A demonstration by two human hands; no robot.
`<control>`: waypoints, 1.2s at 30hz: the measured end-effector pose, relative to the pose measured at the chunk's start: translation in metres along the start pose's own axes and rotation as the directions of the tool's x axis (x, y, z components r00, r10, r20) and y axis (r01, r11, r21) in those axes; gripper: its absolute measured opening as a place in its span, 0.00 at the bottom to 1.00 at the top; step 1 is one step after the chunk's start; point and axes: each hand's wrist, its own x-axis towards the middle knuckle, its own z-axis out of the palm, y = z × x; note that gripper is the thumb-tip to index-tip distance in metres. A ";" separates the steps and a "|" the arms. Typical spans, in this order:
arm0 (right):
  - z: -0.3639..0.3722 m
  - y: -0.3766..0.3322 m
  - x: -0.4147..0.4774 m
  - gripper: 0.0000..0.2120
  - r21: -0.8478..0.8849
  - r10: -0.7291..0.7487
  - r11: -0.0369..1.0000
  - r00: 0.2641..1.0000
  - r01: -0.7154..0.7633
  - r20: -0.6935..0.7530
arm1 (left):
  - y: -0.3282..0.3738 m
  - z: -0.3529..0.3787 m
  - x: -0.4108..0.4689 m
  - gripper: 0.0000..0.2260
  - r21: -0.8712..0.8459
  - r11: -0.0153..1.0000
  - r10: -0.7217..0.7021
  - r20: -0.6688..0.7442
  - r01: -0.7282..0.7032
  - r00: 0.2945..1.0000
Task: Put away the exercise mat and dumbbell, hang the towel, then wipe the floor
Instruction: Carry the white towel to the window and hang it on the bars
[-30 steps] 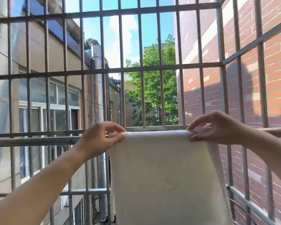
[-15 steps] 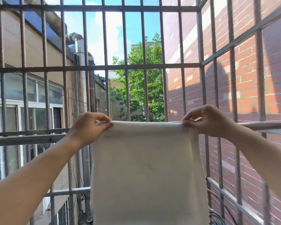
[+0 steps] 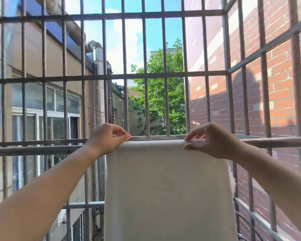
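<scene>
Head view: I log the white cloth towel (image 3: 167, 188) draped over the grey metal rail (image 3: 276, 141); left hand (image 3: 106, 140) and right hand (image 3: 214, 141) pinch its fold. Wiping looks outstanding; mat and dumbbell out of view.

soft, matt white cloth on the towel (image 3: 169, 188), a fine nap showing along its folded top edge. it's draped on a dull grey metal rail (image 3: 276, 141), smooth, faintly sheened. the window grille (image 3: 165, 76) bars look like weathered, matt brownish metal. rough red brick wall (image 3: 281, 80) outside, and a shiny metal duct pipe (image 3: 98, 54).
</scene>
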 end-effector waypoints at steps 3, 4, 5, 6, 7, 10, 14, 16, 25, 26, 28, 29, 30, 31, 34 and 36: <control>0.007 -0.004 0.006 0.13 0.007 -0.023 1.000 1.000 0.023 -0.004 | -0.004 -0.006 -0.010 0.08 -0.022 0.999 0.030 0.012 -0.030 0.999; 0.007 -0.003 0.006 0.11 0.025 -0.021 0.999 1.000 0.021 -0.006 | -0.005 -0.009 -0.014 0.08 -0.039 0.998 0.041 0.016 -0.040 0.999; 0.008 -0.002 0.007 0.09 0.050 -0.020 0.999 1.000 0.021 -0.016 | -0.007 -0.012 -0.018 0.07 -0.059 0.997 0.052 0.029 -0.050 0.998; 0.008 -0.001 0.008 0.05 0.071 -0.020 0.997 0.999 0.022 -0.027 | -0.010 -0.015 -0.022 0.06 -0.073 0.995 0.067 0.058 -0.062 0.996; 0.008 0.000 0.008 0.02 0.089 -0.025 0.996 0.999 0.028 -0.041 | -0.012 -0.018 -0.025 0.05 -0.071 0.994 0.088 0.094 -0.081 0.992; 0.008 -0.003 0.013 0.08 0.110 -0.028 0.993 0.998 0.035 -0.062 | -0.017 -0.021 -0.026 0.09 -0.010 0.991 0.131 0.117 -0.130 0.985; 0.009 -0.006 0.028 0.02 0.115 -0.026 0.993 0.997 0.034 -0.071 | -0.009 -0.020 -0.017 0.04 -0.008 0.993 0.122 0.035 -0.122 0.992; 0.008 -0.002 0.040 0.04 0.124 -0.001 0.992 0.996 0.013 -0.095 | -0.006 -0.021 -0.007 0.03 0.011 0.995 0.103 -0.019 -0.103 0.994; 0.009 0.017 0.056 0.05 0.139 0.165 0.974 0.979 -0.181 0.124 | -0.022 -0.011 0.025 0.05 0.041 0.994 -0.112 0.271 0.104 0.956; 0.005 0.016 0.051 0.03 0.156 0.140 0.975 0.985 -0.155 0.104 | -0.026 -0.011 0.022 0.05 0.016 0.994 -0.106 0.282 0.105 0.954; -0.002 0.013 0.039 0.01 0.152 0.065 0.986 0.996 -0.074 0.062 | -0.031 -0.011 0.016 0.07 -0.024 0.999 -0.044 0.180 0.049 0.983; -0.005 0.010 0.031 0.02 0.137 0.036 0.990 0.998 -0.044 0.060 | -0.030 -0.012 0.012 0.08 -0.065 0.998 -0.011 0.113 0.018 0.994; -0.007 0.007 0.024 0.05 0.123 0.022 0.992 0.998 -0.030 0.067 | -0.027 -0.012 0.007 0.09 -0.120 0.993 0.016 0.077 -0.006 0.997; -0.008 0.004 0.016 0.09 0.109 0.011 0.994 0.997 -0.019 0.072 | -0.023 -0.012 0.003 0.09 -0.166 0.986 0.041 0.082 -0.027 0.996; -0.008 0.002 0.004 0.18 0.069 -0.013 0.998 0.997 0.008 0.071 | -0.012 -0.008 -0.008 0.11 -0.224 0.971 0.129 0.189 -0.085 0.973; -0.007 0.003 0.002 0.20 0.073 -0.033 0.997 0.998 0.029 0.057 | -0.011 -0.005 -0.009 0.12 -0.245 0.964 0.147 0.159 -0.105 0.976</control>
